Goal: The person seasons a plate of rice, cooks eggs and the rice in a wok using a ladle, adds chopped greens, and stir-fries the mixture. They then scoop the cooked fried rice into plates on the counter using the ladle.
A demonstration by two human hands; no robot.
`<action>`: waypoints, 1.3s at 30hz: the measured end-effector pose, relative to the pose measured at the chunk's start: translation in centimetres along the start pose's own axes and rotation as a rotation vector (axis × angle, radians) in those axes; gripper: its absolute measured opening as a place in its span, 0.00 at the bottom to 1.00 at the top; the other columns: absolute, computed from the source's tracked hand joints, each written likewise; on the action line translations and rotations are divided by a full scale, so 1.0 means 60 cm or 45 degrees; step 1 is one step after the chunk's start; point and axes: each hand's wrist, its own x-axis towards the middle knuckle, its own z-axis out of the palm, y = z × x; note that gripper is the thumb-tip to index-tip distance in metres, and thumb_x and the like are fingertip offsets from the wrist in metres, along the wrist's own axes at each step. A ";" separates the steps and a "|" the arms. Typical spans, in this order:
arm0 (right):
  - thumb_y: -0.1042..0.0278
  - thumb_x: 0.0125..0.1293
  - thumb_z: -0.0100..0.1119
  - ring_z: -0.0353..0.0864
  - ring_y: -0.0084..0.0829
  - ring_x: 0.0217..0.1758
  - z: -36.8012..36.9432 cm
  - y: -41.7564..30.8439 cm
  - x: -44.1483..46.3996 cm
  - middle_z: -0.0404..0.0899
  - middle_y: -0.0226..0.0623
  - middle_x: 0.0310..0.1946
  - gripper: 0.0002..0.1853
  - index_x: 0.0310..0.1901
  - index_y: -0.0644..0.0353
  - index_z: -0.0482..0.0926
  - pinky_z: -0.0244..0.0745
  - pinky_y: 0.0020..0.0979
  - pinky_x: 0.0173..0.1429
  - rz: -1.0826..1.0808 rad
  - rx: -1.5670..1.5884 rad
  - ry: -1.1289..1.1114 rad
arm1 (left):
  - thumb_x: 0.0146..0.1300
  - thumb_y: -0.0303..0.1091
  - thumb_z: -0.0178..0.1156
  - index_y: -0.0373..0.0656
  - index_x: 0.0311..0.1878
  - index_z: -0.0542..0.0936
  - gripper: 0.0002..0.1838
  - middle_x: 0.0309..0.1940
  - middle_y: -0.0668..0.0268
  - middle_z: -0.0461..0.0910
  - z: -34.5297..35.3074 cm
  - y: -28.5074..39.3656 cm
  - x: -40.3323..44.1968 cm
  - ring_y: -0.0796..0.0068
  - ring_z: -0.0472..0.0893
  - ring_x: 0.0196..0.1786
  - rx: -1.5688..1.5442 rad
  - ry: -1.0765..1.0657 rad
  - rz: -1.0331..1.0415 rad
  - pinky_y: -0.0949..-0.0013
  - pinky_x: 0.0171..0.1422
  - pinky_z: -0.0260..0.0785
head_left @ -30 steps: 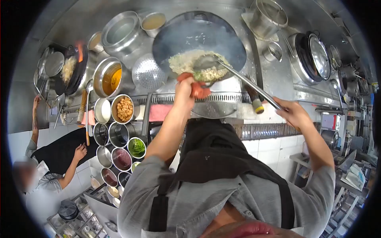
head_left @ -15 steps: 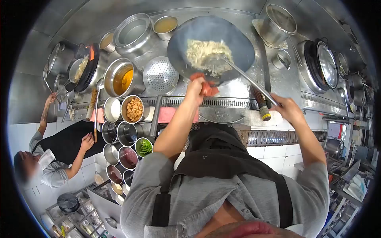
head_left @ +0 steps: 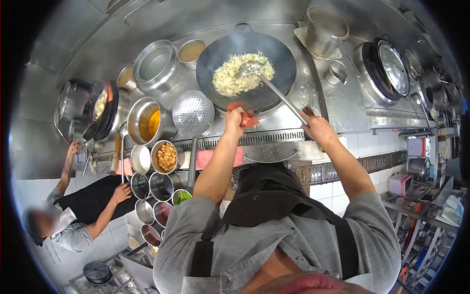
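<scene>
A large dark wok (head_left: pixel 205 61) sits on the steel range, with a light haze over it. Pale yellow, rice-like food (head_left: pixel 227 81) is spread across its bottom. My left hand (head_left: pixel 233 122) is closed around a folded red cloth (head_left: pixel 249 120) at the wok's near rim; the handle under the cloth is hidden. Closed on the long metal shaft of a ladle (head_left: pixel 284 97), my right hand (head_left: pixel 320 131) is to the right of the wok. The ladle's bowl rests in the food near its upper right part.
Left of the wok lie a perforated skimmer (head_left: pixel 194 109), a pot of orange oil (head_left: pixel 151 121) and several steel containers, including one of brown nuts (head_left: pixel 166 156) and one of chopped greens (head_left: pixel 181 197). A co-worker's hand (head_left: pixel 121 192) is at far left. Another wok with a lid (head_left: pixel 393 68) stands right.
My right hand has moved left and the ladle's bowl has shifted left and up through the food. The food lies more spread out. My left hand still grips the cloth; the whole view has shifted slightly.
</scene>
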 end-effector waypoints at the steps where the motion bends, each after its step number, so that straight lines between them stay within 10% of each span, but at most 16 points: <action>1: 0.68 0.61 0.60 0.81 0.52 0.37 -0.017 -0.014 -0.009 0.81 0.51 0.31 0.23 0.60 0.56 0.74 0.75 0.45 0.43 0.049 0.181 -0.028 | 0.56 0.22 0.44 0.34 0.57 0.64 0.22 0.24 0.52 0.72 -0.016 -0.016 0.024 0.56 0.78 0.36 -0.005 -0.046 0.014 0.41 0.34 0.80; 4: 0.60 0.66 0.58 0.83 0.46 0.31 0.035 0.035 -0.069 0.82 0.49 0.26 0.15 0.45 0.63 0.82 0.75 0.38 0.39 0.199 0.635 0.237 | 0.55 0.22 0.46 0.35 0.57 0.62 0.24 0.25 0.51 0.70 -0.015 -0.021 0.032 0.53 0.77 0.42 -0.007 -0.089 0.038 0.40 0.38 0.80; 7: 0.49 0.69 0.52 0.84 0.44 0.28 0.171 0.144 -0.196 0.80 0.52 0.22 0.24 0.32 0.66 0.84 0.76 0.40 0.34 0.972 0.676 -0.057 | 0.56 0.21 0.45 0.35 0.57 0.64 0.22 0.30 0.50 0.73 -0.012 -0.011 0.030 0.55 0.79 0.42 0.033 -0.076 0.040 0.46 0.38 0.80; 12: 0.62 0.58 0.60 0.77 0.52 0.52 0.406 0.100 -0.268 0.78 0.56 0.46 0.21 0.50 0.67 0.78 0.72 0.46 0.60 0.172 -0.012 -0.267 | 0.57 0.21 0.45 0.35 0.56 0.63 0.21 0.40 0.48 0.77 -0.018 -0.013 0.040 0.54 0.81 0.40 0.095 -0.027 -0.053 0.51 0.43 0.82; 14: 0.62 0.62 0.52 0.75 0.50 0.58 0.462 0.119 -0.203 0.77 0.55 0.51 0.21 0.55 0.65 0.76 0.68 0.44 0.64 0.355 0.015 -1.169 | 0.57 0.22 0.47 0.35 0.57 0.63 0.22 0.43 0.46 0.77 -0.024 -0.018 0.040 0.53 0.82 0.40 0.102 -0.010 -0.060 0.50 0.42 0.82; 16: 0.64 0.61 0.53 0.78 0.45 0.54 0.577 0.155 -0.227 0.80 0.51 0.46 0.17 0.51 0.61 0.78 0.72 0.42 0.60 0.321 0.031 -0.894 | 0.57 0.24 0.49 0.35 0.59 0.64 0.24 0.46 0.45 0.75 -0.029 -0.019 0.044 0.44 0.80 0.44 0.119 0.012 -0.081 0.38 0.43 0.80; 20: 0.63 0.60 0.53 0.81 0.37 0.54 0.850 0.249 -0.325 0.83 0.41 0.44 0.15 0.47 0.55 0.80 0.74 0.37 0.58 0.743 0.470 -0.436 | 0.57 0.23 0.48 0.34 0.57 0.65 0.22 0.44 0.48 0.76 -0.023 -0.016 0.041 0.53 0.82 0.42 0.123 0.018 -0.068 0.48 0.42 0.82; 25: 0.57 0.58 0.58 0.81 0.43 0.53 0.753 0.205 -0.306 0.82 0.46 0.42 0.21 0.51 0.59 0.77 0.76 0.39 0.55 0.934 0.730 -0.383 | 0.58 0.24 0.50 0.35 0.57 0.66 0.22 0.44 0.50 0.76 -0.015 -0.012 0.033 0.55 0.81 0.43 0.129 0.039 -0.083 0.46 0.41 0.80; 29: 0.60 0.64 0.55 0.82 0.52 0.40 0.344 0.070 -0.216 0.82 0.52 0.38 0.16 0.47 0.63 0.78 0.78 0.45 0.46 0.155 0.325 -0.728 | 0.58 0.25 0.51 0.38 0.55 0.68 0.20 0.41 0.50 0.77 0.002 -0.009 0.037 0.56 0.81 0.40 0.068 0.129 -0.083 0.47 0.39 0.80; 33: 0.72 0.57 0.65 0.83 0.47 0.35 0.080 -0.021 -0.187 0.83 0.45 0.32 0.10 0.42 0.61 0.84 0.79 0.39 0.44 -0.163 0.942 -0.063 | 0.55 0.24 0.50 0.40 0.56 0.66 0.22 0.39 0.48 0.76 -0.009 -0.020 0.051 0.48 0.80 0.35 0.091 0.098 -0.067 0.40 0.33 0.81; 36: 0.75 0.56 0.65 0.82 0.52 0.37 -0.018 -0.040 -0.060 0.80 0.48 0.45 0.23 0.55 0.61 0.76 0.78 0.43 0.44 -0.419 0.337 0.498 | 0.52 0.21 0.47 0.40 0.57 0.65 0.24 0.39 0.46 0.75 0.011 -0.002 0.028 0.47 0.80 0.33 0.117 0.092 -0.075 0.39 0.32 0.80; 39: 0.74 0.58 0.61 0.81 0.57 0.40 0.093 0.050 0.010 0.75 0.56 0.50 0.31 0.65 0.59 0.64 0.77 0.48 0.44 -0.031 0.092 -0.006 | 0.51 0.20 0.46 0.39 0.56 0.64 0.25 0.39 0.43 0.74 -0.002 -0.020 0.054 0.48 0.79 0.32 0.059 0.029 -0.039 0.39 0.31 0.80</action>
